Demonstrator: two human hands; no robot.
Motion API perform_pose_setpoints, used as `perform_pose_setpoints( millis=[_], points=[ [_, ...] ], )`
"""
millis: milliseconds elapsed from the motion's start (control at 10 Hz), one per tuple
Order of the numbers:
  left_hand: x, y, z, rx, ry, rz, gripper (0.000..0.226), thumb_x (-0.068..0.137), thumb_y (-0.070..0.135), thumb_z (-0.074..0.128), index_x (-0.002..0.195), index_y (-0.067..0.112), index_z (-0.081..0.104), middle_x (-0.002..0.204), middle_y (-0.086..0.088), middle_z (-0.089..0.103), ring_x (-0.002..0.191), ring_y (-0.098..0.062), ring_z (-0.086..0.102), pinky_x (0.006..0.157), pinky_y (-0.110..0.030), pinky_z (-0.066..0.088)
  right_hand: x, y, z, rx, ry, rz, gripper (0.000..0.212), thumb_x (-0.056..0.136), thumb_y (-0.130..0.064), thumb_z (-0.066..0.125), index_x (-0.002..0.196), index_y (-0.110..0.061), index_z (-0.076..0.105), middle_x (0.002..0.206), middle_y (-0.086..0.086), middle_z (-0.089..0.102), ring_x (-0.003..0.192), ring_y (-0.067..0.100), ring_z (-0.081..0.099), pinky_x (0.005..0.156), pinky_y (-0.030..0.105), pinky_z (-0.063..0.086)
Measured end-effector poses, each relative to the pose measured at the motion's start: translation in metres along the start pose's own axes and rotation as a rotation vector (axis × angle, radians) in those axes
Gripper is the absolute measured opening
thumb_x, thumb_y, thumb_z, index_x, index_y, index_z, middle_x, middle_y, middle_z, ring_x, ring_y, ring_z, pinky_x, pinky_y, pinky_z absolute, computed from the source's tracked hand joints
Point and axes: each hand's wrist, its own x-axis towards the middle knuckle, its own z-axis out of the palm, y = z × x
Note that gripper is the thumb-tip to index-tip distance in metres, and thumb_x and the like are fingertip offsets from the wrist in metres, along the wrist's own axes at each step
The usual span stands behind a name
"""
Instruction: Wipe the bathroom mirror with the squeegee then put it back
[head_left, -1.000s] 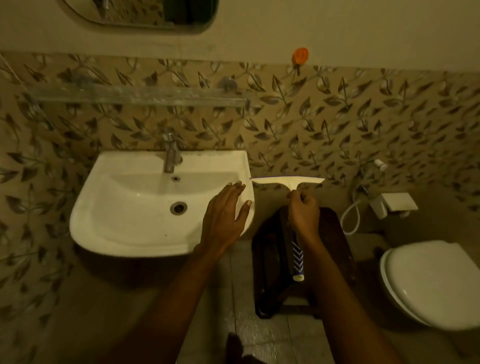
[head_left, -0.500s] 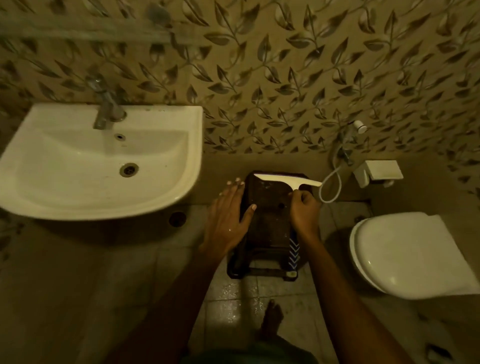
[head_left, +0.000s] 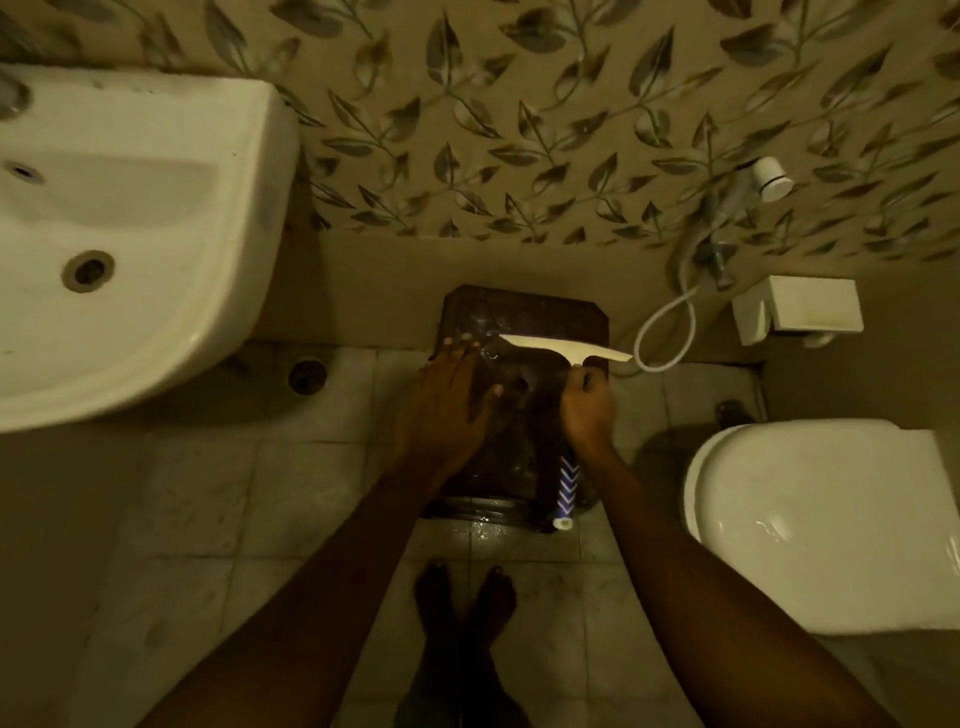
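Gripping squeegee (head_left: 563, 347), right hand (head_left: 587, 405) over stool (head_left: 519, 317) edge.

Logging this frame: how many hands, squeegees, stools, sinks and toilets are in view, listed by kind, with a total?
Hands: 2, the left hand and the right hand
Squeegees: 1, the squeegee, gripped by the right hand
Stools: 1, the dark stool
Sinks: 1, the white sink
Toilets: 1, the white toilet
Total: 6

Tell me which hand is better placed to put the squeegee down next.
Right. The right hand grips the squeegee by its handle, over the dark stool. The left hand is flat and holds nothing.
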Motion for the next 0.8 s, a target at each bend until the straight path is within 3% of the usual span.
perform_pose_setpoints(
  millis=[200,500,600,800],
  points=[
    [0.036,-0.033,0.071,0.019,-0.019,-0.015,0.061,0.098,0.047,0.041,0.149,0.013,0.032,0.158,-0.005,0.03,0.148,-0.021,0.019,0.116,-0.041,0.019,0.075,0.034,0.04,-0.066,-0.015,0.005,0.039,0.104,-0.03,0.033,0.112,-0.001,0.057,0.107,0.022,0.063,0.097,0.037,0.059,0.072,0.031,0.035],
    [0.048,-0.055,0.106,0.075,-0.081,-0.027,0.061,0.099,0.047,0.038,0.151,0.015,0.029,0.159,-0.002,0.026,0.149,-0.018,0.014,0.116,-0.037,0.015,0.112,0.052,0.068,-0.152,-0.029,0.011,0.042,0.105,-0.03,0.032,0.11,0.004,0.057,0.108,0.025,0.063,0.1,0.04,0.059,0.076,0.035,0.04],
    [0.05,-0.048,0.099,0.078,-0.079,-0.015,0.06,0.099,0.046,0.039,0.15,0.015,0.03,0.158,-0.004,0.028,0.148,-0.02,0.017,0.116,-0.037,0.016,0.105,0.042,0.063,-0.183,-0.035,0.007,0.042,0.104,-0.031,0.035,0.116,0.003,0.057,0.115,0.024,0.061,0.106,0.039,0.057,0.084,0.039,0.043],
    [0.055,-0.017,0.055,0.041,-0.021,0.014,0.056,0.1,0.039,0.04,0.149,0.013,0.032,0.157,-0.006,0.031,0.148,-0.021,0.02,0.116,-0.041,0.021,0.064,-0.01,0.025,-0.275,0.077,-0.277,0.036,0.099,-0.028,0.045,0.119,0.0,0.055,0.122,0.021,0.055,0.111,0.037,0.052,0.09,0.043,0.042]
  ],
)
